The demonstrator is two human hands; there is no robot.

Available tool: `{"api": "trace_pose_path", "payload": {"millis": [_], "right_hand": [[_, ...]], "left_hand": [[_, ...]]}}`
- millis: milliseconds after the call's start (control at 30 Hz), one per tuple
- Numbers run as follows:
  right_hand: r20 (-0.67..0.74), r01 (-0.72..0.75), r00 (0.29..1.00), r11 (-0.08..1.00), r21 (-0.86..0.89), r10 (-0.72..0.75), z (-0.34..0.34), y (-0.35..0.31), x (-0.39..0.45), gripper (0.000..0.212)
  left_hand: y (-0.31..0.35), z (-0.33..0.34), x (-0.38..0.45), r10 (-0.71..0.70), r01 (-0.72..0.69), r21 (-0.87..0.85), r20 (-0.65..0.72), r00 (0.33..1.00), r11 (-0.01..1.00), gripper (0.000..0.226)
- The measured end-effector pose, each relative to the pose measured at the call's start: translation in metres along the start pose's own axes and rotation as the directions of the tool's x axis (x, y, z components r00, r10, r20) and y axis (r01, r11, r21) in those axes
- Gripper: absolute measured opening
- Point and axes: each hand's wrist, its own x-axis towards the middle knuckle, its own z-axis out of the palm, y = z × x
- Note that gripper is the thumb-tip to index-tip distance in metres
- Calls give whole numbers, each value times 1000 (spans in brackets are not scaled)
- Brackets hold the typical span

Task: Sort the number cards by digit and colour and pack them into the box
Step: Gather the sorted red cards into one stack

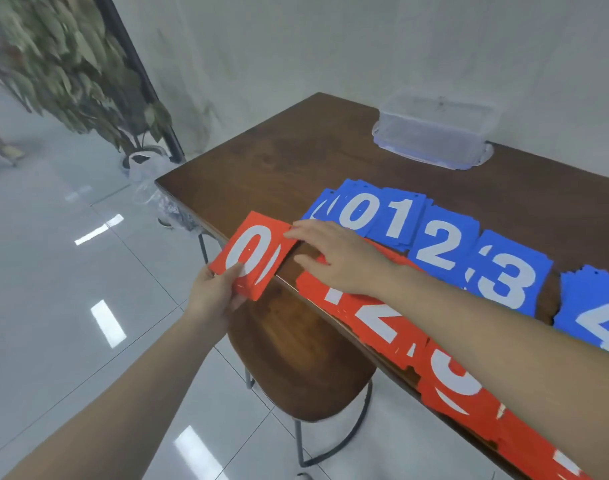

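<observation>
Red zeros point(253, 252) sit pinched in my left hand point(214, 294) off the table's point(261, 161) near-left edge, gathered for packing; my right hand point(337, 258) lies flat and relaxed over the red row point(382, 323), blue piles point(434, 244) behind, box point(434, 133) at the far edge.

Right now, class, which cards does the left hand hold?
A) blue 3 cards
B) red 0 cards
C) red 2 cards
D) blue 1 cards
B: the left hand grips a stack of red 0 cards at the table edge.
</observation>
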Motion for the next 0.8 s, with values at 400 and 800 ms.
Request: {"api": "trace_pose_path", "payload": {"millis": [400, 800], "right_hand": [[108, -79, 989, 973, -216, 104, -24, 49, -60, 48], [58, 2, 998, 986, -166, 8, 6, 25, -60, 53]], "left_hand": [[-22, 14, -52, -20, 32, -229, 57, 998, 973, 42], [-60, 44, -111, -96, 73, -291, -68, 993, 954, 27]]}}
